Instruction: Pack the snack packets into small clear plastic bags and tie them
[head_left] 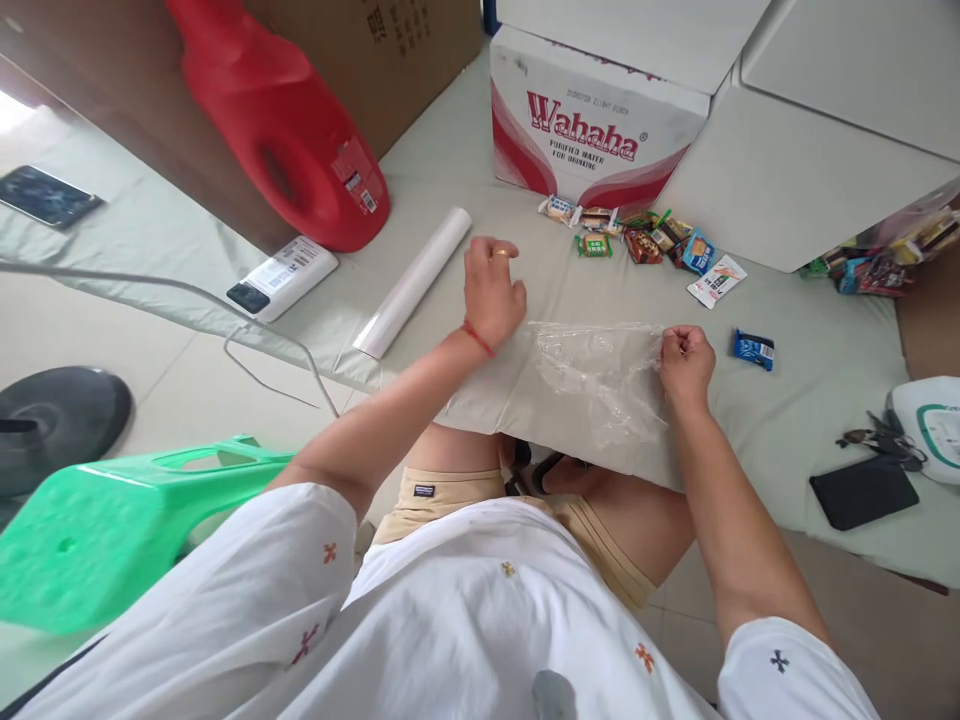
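A clear plastic bag (600, 375) lies crumpled near the front edge of the covered table. My right hand (686, 365) pinches its upper right corner, fingers closed. Left of the bag, my left hand (493, 295) hovers with its fingers loosely curled and a gap between thumb and forefinger; nothing shows in it. Just beyond that hand lies a white roll of plastic film (412, 282). Several small wrapped snacks (643, 245) are scattered behind the bag, and one blue-wrapped snack (754, 349) sits to the right of my right hand.
At the back stand a Wahaha water carton (592, 125) and a red jug (300, 130). A white device (285, 278) and a phone (49, 196) are on the left. Keys (881, 440) and a black pouch (862, 492) lie right. A green stool (97, 540) stands below left.
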